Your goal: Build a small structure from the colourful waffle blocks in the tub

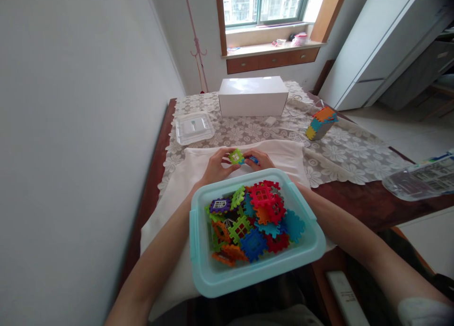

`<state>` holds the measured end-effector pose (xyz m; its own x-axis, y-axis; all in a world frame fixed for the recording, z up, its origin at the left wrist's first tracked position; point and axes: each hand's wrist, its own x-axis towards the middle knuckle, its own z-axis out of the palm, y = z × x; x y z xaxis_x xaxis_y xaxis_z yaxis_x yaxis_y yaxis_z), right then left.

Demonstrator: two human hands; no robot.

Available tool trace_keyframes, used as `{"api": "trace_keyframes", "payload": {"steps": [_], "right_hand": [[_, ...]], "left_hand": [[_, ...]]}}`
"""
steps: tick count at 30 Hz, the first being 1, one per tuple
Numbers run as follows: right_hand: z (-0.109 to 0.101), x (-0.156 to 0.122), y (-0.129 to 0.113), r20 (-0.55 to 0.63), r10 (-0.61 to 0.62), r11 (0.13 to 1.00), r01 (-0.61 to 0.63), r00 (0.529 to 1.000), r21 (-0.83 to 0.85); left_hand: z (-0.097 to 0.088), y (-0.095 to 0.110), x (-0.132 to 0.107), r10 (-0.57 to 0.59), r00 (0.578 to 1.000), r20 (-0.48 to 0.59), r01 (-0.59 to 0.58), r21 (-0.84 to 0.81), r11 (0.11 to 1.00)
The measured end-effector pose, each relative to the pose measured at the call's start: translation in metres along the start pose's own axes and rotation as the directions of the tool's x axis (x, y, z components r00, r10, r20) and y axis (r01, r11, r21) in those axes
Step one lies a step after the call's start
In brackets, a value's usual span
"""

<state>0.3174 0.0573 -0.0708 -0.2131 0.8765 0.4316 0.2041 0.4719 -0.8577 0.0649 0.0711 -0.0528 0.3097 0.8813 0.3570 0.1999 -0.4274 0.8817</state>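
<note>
Green tile (236, 156), head view: where does it sit?
– Above the white cloth (283, 156), just beyond the teal bin (255, 275) of loose tiles, pinched in the left hand (216, 166).
– Right hand (261, 161)?
– Fingers clamped on a blue tile (253, 159), just beside the green one

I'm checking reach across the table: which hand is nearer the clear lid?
Left. The left hand, holding a green tile, is just right of the lid and closer to the person; the right hand, on a blue tile, is farther right.
</note>
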Motion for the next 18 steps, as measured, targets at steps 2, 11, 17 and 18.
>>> {"api": "trace_keyframes", "payload": {"steps": [2,11,17,18], "right_hand": [[0.0,-0.001,-0.003,-0.017,-0.005,1.0,0.005,1.0,0.003],[-0.005,0.01,0.0,-0.054,0.07,0.994,-0.065,0.996,0.084],[-0.006,0.013,0.011,-0.045,0.011,0.999,-0.009,0.999,0.035],[-0.006,0.014,0.013,-0.044,-0.001,0.999,0.002,0.999,0.035]], "left_hand": [[0.001,-0.002,0.0,-0.028,1.0,-0.003,0.028,-0.052,0.998],[-0.001,-0.005,0.008,-0.185,0.978,0.099,0.208,-0.34,0.917],[0.0,-0.009,0.007,-0.218,0.973,0.077,0.232,-0.331,0.915],[0.001,-0.009,0.006,-0.209,0.974,0.09,0.227,-0.325,0.918]]}}
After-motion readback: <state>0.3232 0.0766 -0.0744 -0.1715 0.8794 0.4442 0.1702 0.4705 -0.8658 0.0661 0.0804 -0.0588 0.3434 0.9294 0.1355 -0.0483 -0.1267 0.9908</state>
